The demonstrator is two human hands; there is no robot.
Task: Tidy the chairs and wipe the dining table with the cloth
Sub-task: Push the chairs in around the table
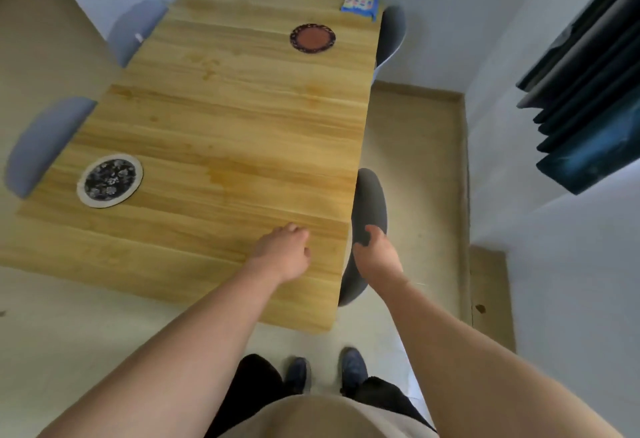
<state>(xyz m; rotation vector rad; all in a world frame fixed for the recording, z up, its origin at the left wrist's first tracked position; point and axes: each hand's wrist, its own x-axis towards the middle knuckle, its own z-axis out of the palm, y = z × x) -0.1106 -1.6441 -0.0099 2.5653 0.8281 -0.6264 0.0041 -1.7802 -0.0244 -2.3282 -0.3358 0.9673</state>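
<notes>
A long wooden dining table [221,119] fills the middle of the head view. A folded blue and white patterned cloth [360,5] lies on its far right corner. Two grey chairs stand along the right side: the near one [369,205] has its backrest against the table edge, the far one [393,34] is tucked in. Two light blue chairs [41,146] [133,30] are pushed in on the left side. My right hand [375,252] grips the top of the near grey chair's backrest. My left hand [285,250] rests over the table's near right part, fingers curled, holding nothing.
A round black floral mat with a pale rim [110,179] lies near the left edge, and a round red-brown mat [312,38] lies at the far right. A dark curtain [588,91] hangs on the right wall. A low wall [467,160] borders the narrow floor strip beside the grey chairs.
</notes>
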